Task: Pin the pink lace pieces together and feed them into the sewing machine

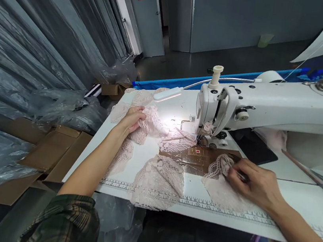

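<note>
Pale pink lace fabric (159, 177) lies spread over the white sewing table (302, 205), part of it hanging over the front edge. My left hand (133, 119) is closed on a bunch of the lace at the far left of the table. My right hand (253, 182) pinches a scalloped lace edge (218, 165) just right of the brown needle plate area (201, 158). A thin metal tool seems to sit between those fingers, but I cannot make it out. The white sewing machine (272, 104) stands behind, its needle end above the lit lace.
A slim lamp (168, 94) on a bent arm shines on the lace. A ruler strip (198, 202) runs along the table's front edge. Cardboard boxes (55, 150) and clear plastic sheeting (35, 79) fill the left side. A blue bin edge (184, 84) lies behind the table.
</note>
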Motion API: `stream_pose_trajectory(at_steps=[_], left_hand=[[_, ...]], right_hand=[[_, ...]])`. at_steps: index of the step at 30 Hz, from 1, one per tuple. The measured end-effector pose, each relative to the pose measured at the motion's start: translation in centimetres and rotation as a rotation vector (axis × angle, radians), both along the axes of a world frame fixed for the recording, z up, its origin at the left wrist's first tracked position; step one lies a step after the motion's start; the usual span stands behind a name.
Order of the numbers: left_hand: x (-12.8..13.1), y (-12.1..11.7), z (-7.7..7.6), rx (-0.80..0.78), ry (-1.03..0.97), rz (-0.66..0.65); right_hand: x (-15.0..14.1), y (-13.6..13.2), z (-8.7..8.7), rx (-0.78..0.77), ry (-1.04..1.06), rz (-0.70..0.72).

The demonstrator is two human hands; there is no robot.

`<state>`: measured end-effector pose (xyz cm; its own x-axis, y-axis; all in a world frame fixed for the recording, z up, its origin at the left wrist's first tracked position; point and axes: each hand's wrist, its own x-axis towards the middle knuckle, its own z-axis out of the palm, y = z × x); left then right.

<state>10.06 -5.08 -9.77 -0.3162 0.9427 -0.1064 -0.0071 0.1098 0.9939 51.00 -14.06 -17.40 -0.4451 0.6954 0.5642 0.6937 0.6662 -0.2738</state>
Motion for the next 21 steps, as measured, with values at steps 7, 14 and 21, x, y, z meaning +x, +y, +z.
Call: stream_pose_trajectory(at_steps=[7,14,21], left_hand=[[-0.8,-2.0,-0.2,-0.124,-0.023,-0.141],[-0.5,-2.1,0.2,-0.165,-0.023,-0.168],[0.2,-2.0,0.1,-0.06,0.296,-0.1]], right_hand=[[0.8,0.1,1.6,-0.061,-0.104,0.126],[0.8,-0.4,0.4,-0.121,-0.051,0.133],[0.5,-0.6,-0.6,-0.105,-0.011,0.149]])
